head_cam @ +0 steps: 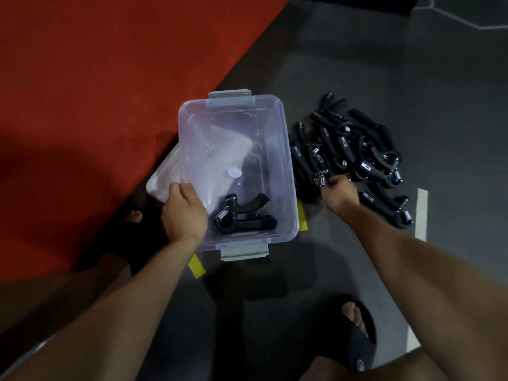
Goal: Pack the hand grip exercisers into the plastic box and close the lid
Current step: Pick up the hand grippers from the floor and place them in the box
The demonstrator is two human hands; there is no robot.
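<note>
Meanwhile right hand [339, 192] grips pile exerciser [324, 178]; labels unreadable.

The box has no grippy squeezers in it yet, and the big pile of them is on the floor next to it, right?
Not quite. The head view shows the plastic box already has hand grip exercisers in its near end, beside the left hand holding the rim. The rest is right: the big pile lies on the floor next to the box, where the right hand is reaching.
</note>
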